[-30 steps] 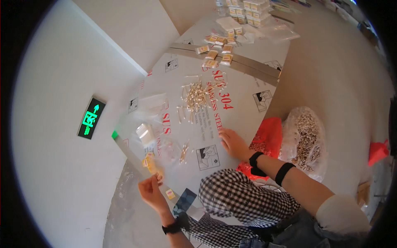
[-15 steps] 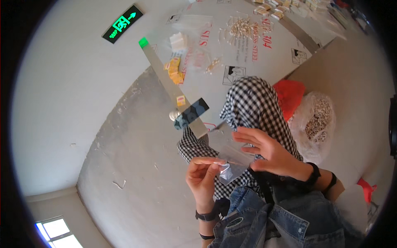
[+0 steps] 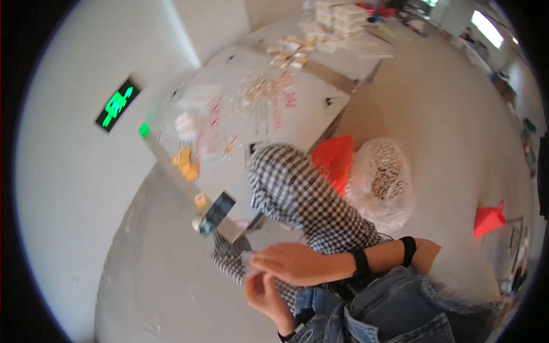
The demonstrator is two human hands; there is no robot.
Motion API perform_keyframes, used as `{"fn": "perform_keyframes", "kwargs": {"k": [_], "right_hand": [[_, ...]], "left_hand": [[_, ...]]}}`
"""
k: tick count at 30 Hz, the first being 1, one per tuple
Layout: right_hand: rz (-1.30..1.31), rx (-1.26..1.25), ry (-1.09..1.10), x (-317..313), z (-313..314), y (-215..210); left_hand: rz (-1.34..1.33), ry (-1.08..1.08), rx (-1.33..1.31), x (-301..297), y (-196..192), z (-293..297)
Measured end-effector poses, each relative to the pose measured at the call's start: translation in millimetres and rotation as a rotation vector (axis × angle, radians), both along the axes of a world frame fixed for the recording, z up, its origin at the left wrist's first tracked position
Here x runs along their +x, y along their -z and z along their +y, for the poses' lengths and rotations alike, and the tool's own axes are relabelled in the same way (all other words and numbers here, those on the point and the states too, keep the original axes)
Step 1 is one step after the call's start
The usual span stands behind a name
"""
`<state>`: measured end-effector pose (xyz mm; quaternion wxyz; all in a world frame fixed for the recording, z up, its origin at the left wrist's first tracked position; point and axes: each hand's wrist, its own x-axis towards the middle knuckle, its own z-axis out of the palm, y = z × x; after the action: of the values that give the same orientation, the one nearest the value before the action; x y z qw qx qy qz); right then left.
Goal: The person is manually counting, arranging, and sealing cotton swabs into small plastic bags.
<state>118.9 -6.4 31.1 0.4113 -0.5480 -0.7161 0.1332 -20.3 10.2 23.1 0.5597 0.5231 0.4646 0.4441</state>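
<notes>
Separating hands [image 3: 294, 264] from tabletop [image 3: 227, 174] — checkered fabric [image 3: 297, 197]

The table [image 3: 311, 117] bears a swab heap [image 3: 258, 90], with small packets [image 3: 291, 52] beyond and yellow packaging [image 3: 186, 164] nearer, leftward.

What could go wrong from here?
1. The small clear bag at the left hand and right hand might slip to the floor; blur hides the grip.
2. The flat dark object lies at the edge of the table, close to a checkered trouser leg; a bump could knock it off.
</notes>
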Motion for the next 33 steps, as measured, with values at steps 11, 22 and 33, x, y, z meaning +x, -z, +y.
{"fn": "perform_keyframes", "kwargs": {"k": [11,22,33], "right_hand": [[0.027,-0.001,-0.074,-11,-8,29],[0.655,-0.344,-0.107,4,-9,5],[0.651,-0.319,-0.012,6,-5,16]], "left_hand": [[-0.215,-0.114,-0.186,-6,25,5],[-0.287,-0.006,-0.242,-21,51,17],[-0.447,0.05,-0.232,-14,54,15]]}}
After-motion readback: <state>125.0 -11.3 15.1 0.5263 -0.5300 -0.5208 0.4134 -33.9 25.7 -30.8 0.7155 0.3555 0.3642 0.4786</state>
